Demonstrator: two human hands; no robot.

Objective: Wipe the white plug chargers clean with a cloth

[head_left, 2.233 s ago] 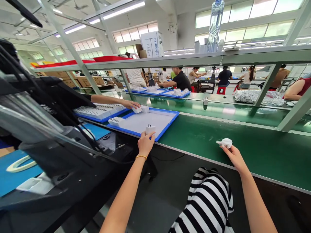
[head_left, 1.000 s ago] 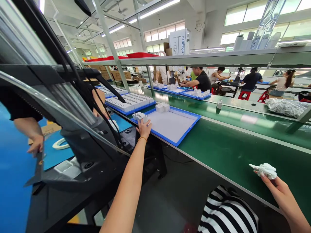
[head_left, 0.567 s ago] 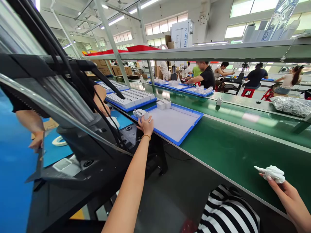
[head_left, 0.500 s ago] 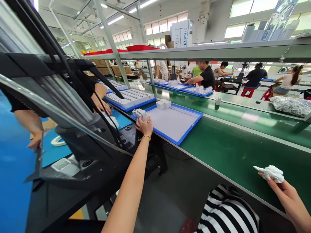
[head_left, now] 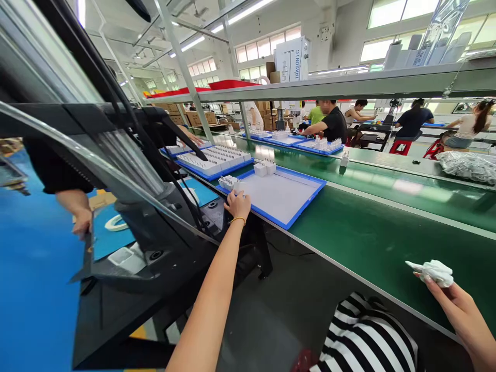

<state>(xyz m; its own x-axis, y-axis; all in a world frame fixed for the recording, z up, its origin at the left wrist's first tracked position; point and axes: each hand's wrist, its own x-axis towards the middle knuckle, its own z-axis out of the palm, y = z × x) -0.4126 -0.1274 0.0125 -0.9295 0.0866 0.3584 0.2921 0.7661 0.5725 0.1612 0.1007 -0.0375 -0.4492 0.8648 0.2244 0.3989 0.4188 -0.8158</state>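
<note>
- Head view, change from the earlier frames: your left hand (head_left: pixel 237 203) is no longer raising a single adapter above the tray. It is now working low at the near-left corner of the blue-rimmed tray (head_left: pixel 306 205).
- Left fingers: they are partly curled, with the tips touching the right end of a small cluster of white power adapters (head_left: pixel 228 182). You cannot tell whether they are gripping.
- Task items: that cluster is lying inside the tray's left corner, and a second pair of adapters (head_left: pixel 264 167) is standing near the far rim.
- Right hand: your right hand (head_left: pixel 453 305) is staying over the green conveyor bench (head_left: pixel 380 232), well apart from the tray. Its thumb and fingers are closing on a crumpled white cloth (head_left: pixel 432 272).
</note>
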